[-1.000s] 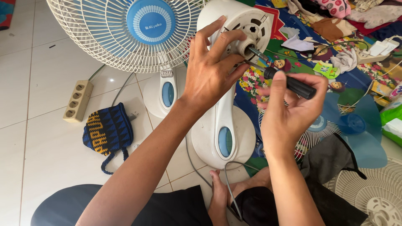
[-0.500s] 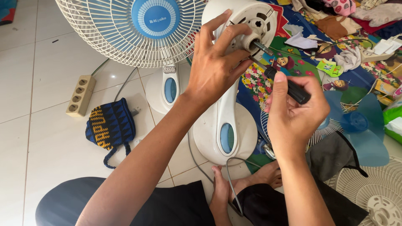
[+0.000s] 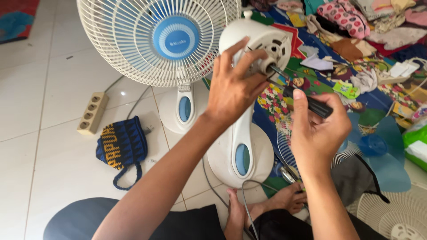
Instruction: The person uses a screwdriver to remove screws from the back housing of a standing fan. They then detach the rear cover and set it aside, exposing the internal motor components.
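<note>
Left hand (image 3: 233,91) is wrapped w/ fingers closed over the top of the white plastic fan motor housing (image 3: 262,44), thumb and index pinching near the bare metal motor shaft (image 3: 269,66), steadying it. Right hand (image 3: 318,129) is clamped on the black-handled screwdriver (image 3: 311,103), its shank angled up-left so the tip sits right by the shaft; can't tell if the tip is seated in a screw.

The housing tops a white stand w/ a blue oval panel and round base (image 3: 240,155), upright on the white tiled floor (image 3: 40,133), between the person's bare feet (image 3: 267,206). Guard and blade are off it.

Just behind-left stands a second white fan w/ full wire guard and blue hub (image 3: 164,38). Further left: beige power strip (image 3: 92,113), and a blue-and-yellow knitted pouch (image 3: 121,144). To the right, a translucent blue fan blade (image 3: 378,151) lies on a colourful patterned mat (image 3: 284,106), w/ a loose white wire guard (image 3: 391,213) at the corner.

Step in hand, as I judge it: working a fastener at the motor front. Next move calls for keeping the driver in line w/ the fastener while the left hand stops the housing twisting.
</note>
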